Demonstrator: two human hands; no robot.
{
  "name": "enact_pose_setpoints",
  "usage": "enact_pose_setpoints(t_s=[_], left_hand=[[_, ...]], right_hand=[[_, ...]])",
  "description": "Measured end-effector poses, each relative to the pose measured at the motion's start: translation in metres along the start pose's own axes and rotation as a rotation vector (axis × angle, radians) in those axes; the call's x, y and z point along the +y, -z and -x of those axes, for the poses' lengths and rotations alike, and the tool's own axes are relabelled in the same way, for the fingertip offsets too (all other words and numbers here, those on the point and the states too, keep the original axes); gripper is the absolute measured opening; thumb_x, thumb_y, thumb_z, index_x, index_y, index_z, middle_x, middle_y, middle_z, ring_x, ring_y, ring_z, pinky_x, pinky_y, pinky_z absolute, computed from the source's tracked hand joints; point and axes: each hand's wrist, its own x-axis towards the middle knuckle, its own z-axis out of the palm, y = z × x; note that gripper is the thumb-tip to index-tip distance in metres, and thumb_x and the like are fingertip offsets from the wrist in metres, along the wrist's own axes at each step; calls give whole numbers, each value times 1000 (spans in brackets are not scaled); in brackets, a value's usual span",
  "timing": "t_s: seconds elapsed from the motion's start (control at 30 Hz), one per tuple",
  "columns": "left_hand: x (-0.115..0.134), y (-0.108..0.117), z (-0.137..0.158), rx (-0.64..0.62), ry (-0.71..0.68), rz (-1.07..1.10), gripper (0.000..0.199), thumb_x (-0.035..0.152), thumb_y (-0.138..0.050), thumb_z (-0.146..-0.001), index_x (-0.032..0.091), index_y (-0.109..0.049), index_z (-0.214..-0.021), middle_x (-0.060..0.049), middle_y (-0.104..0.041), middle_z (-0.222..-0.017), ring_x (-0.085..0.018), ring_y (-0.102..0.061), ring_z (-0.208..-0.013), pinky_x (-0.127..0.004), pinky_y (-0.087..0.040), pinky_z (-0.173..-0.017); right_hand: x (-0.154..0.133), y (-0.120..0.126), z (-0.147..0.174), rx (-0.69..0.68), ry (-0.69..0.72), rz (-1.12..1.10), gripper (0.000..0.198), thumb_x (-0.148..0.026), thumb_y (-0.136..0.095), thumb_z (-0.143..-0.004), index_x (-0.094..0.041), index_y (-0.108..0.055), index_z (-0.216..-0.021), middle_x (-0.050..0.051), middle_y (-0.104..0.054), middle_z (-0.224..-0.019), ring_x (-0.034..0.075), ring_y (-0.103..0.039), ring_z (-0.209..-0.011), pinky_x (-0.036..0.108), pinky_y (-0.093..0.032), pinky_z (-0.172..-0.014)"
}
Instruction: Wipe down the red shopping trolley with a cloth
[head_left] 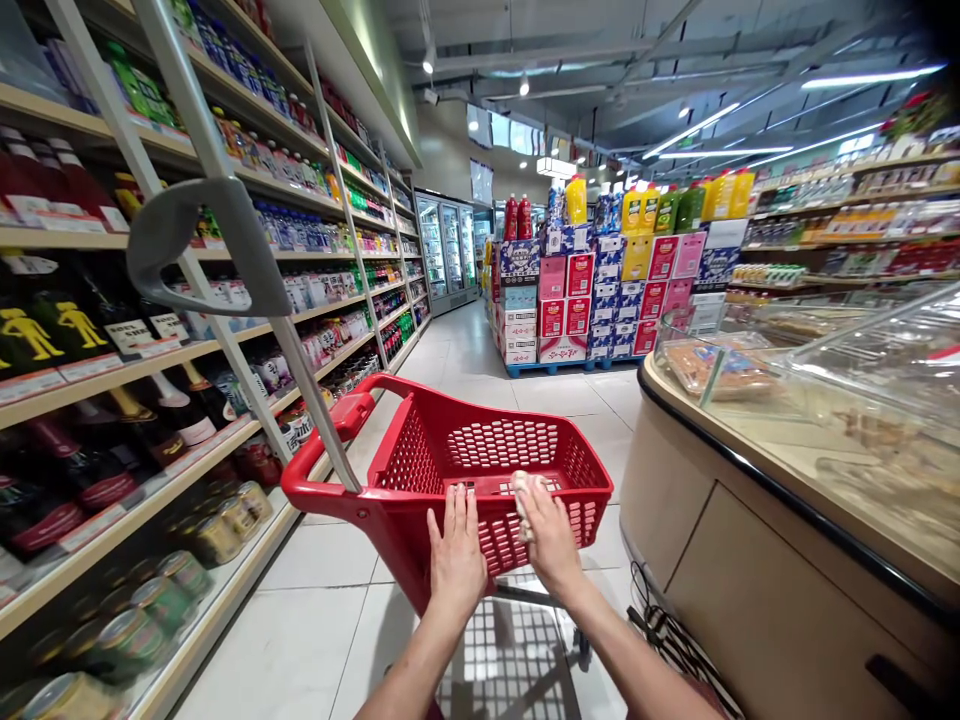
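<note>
A red plastic shopping trolley [506,432] stands side-on in front of me, its basket pierced with rows of holes. My left hand [456,555] lies flat on the near rim and side wall, fingers stretched upward. A pale, crumpled cloth [523,500] is gripped in my right hand [551,525], pressed against the same rim farther right. From the trolley's left end rises a grey metal pole with a dark grey loop handle [214,245]. Inside the basket I see the red floor, partly hidden by the near wall.
Shelves of bottles and cans [300,270] line the left side. A glass-topped display counter [690,480] curves along the right, with black cables [667,630] on the floor beside it. Stacked drink cartons [577,300] stand ahead, before glass-door fridges [446,245].
</note>
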Motion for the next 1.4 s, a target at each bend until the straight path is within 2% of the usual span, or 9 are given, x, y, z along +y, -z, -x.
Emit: enact_pose_setpoints(t_s=[0.2, 0.4, 0.57, 0.77, 0.93, 1.07, 1.13, 1.3, 1.4], left_hand=[[1, 3, 1, -31, -21, 15, 71, 17, -41, -68, 10, -21, -135, -10, -13, -144, -24, -4, -133, -53, -15, -104], [1, 3, 1, -54, -12, 32, 70, 18, -41, -69, 11, -20, -136, -9, -12, -145, -23, -5, -133, -52, -13, -105], [1, 1, 2, -50, -27, 41, 69, 19, -41, -71, 10, -19, -136, -10, -12, -145, -24, -3, -133, -53, -13, -104], [1, -1, 2, -23, -18, 21, 68, 18, -40, -71, 10, -20, -136, -10, -14, -144, -23, -3, -133, -52, -13, -105], [2, -2, 4, 2, -27, 18, 68, 18, -40, -71, 11, -22, -135, -9, -16, -144, -22, -4, -133, -51, -14, -105], [6, 1, 3, -6, 2, 42, 68, 18, -41, -69, 11, -24, -135, -9, -17, -144, -24, -8, -133, -52, -14, -105], [-1, 8, 2, -12, -22, 59, 67, 17, -40, -69, 11, -26, -134, -9, -19, -143, -23, -10, -133, -52, -13, -105], [-39, 33, 2, 29, 74, 40, 63, 16, -39, -69, 7, -32, -131, -11, -25, -141, -24, -13, -132, -53, -2, -106], [-51, 40, 1, 21, 74, 41, 61, 15, -39, -69, 6, -36, -129, -13, -30, -139, -23, -17, -131, -52, -1, -106]], right_hand=[[2, 3, -3, 53, -222, 75, 62, -1, -31, -70, -20, -40, -129, 8, -43, -131, 23, -31, -125, 49, -25, -99], [-15, -4, -3, -33, 44, -10, 64, -2, -34, -70, -22, -36, -130, 4, -38, -135, 19, -27, -128, 44, -23, -101], [4, 0, -2, 43, -218, 95, 60, -3, -30, -71, -17, -41, -128, 9, -43, -131, 23, -31, -125, 49, -24, -99], [-6, 1, -2, -60, 40, 21, 62, -3, -33, -71, -23, -37, -130, 4, -37, -136, 19, -26, -128, 44, -23, -101], [11, 8, -5, -1, -281, 124, 59, -2, -31, -70, -16, -43, -126, 10, -43, -131, 24, -32, -125, 48, -24, -99], [-11, 2, -6, -50, -19, 40, 62, -2, -32, -70, -20, -39, -129, 5, -39, -134, 20, -28, -127, 44, -24, -101], [-15, 1, -8, -92, 66, 11, 62, -3, -34, -70, -22, -38, -129, 4, -39, -135, 19, -29, -127, 44, -24, -101], [1, 6, -13, -38, -212, 93, 56, -3, -33, -70, -16, -47, -122, 11, -48, -126, 25, -39, -120, 50, -26, -97], [-33, -2, -18, -23, -110, 14, 56, -3, -33, -70, -17, -46, -123, 10, -47, -128, 23, -37, -121, 49, -25, -98]])
